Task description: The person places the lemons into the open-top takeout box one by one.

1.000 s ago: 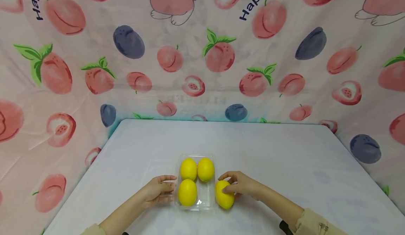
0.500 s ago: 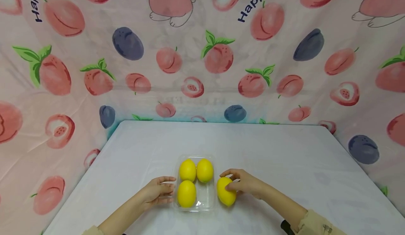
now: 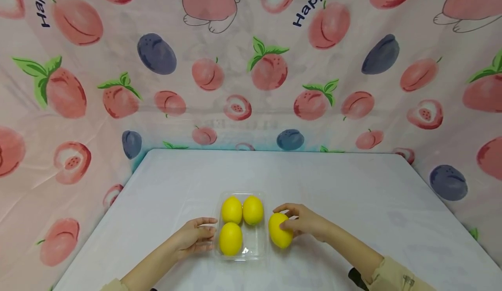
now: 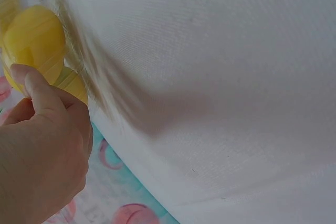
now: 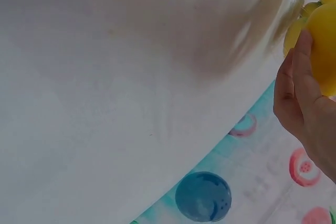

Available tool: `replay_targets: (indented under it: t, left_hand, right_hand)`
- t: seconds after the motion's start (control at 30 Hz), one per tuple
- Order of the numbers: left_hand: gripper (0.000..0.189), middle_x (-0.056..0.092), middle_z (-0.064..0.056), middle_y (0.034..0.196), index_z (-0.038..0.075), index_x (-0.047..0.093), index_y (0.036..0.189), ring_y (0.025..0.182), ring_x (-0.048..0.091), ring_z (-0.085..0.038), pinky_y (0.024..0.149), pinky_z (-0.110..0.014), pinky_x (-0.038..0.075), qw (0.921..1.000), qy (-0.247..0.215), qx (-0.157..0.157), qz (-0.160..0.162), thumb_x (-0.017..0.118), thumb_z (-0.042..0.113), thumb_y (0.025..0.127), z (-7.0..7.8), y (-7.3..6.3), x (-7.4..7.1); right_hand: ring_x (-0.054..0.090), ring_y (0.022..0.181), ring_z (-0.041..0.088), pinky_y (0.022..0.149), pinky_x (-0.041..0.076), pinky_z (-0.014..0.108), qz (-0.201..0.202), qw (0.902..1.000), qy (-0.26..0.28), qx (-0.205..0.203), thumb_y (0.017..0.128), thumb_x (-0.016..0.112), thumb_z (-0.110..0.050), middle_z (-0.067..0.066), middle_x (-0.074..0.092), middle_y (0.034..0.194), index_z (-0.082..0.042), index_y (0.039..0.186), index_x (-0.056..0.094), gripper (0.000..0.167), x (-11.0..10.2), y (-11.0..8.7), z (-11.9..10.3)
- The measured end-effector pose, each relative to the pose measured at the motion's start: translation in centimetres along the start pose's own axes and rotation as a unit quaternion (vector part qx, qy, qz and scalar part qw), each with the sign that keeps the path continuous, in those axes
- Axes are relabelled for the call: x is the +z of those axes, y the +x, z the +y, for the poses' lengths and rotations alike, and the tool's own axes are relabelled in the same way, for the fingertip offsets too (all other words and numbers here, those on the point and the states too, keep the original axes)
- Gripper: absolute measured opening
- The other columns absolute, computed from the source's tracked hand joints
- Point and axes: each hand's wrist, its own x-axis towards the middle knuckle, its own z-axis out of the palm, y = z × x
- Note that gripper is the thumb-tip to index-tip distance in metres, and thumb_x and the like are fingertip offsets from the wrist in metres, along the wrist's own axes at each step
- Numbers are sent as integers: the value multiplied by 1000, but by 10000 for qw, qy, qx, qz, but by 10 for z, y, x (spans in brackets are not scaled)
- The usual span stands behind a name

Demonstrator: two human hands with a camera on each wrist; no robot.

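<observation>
A clear plastic tray [image 3: 254, 241] lies on the table in the head view. Three yellow lemons are in it: a back left lemon [image 3: 232, 210], a back right lemon [image 3: 252, 210] and a front left lemon [image 3: 230, 239]. My left hand [image 3: 195, 237] is at the tray's left side, fingers loosely extended against or very near its wall. With fingertips and thumb, my right hand [image 3: 307, 223] grips another lemon [image 3: 277, 235] just right of the tray. The right wrist view shows this held lemon [image 5: 324, 38] at its edge, beside the fingers [image 5: 302, 72].
A white-covered table [image 3: 333, 186] extends around the tray. Behind and beside it hangs a pink fruit-print cloth [image 3: 235, 73], meeting the table's far edge.
My right hand, still gripping the lemon, has shifted slightly upward in the head view and a little away from the tray. The left hand and the tray stay nearly in place.
</observation>
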Motion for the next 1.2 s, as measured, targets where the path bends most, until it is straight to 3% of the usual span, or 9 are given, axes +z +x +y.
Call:
replay_targets:
  t: [0.8,1.2]
  left_hand:
    - [44,55,0,88,-4,39,132,76,57,-10,71,-25,59,10000,-15,-5,-16,54,2,92,1,1,0]
    - [42,56,0,87,-4,40,131,75,57,-9,70,-24,59,10000,-49,-21,14,54,1,91,2,2,0]
  right_hand:
    - [56,89,20,73,58,32,-18,9997,50,-235,84,64,-14,19,52,119,-2,129,51,49,0,3,-17]
    - [57,88,19,74,59,32,-22,9990,-123,-417,84,66,-15,21,50,122,-5,126,54,45,12,8,-29]
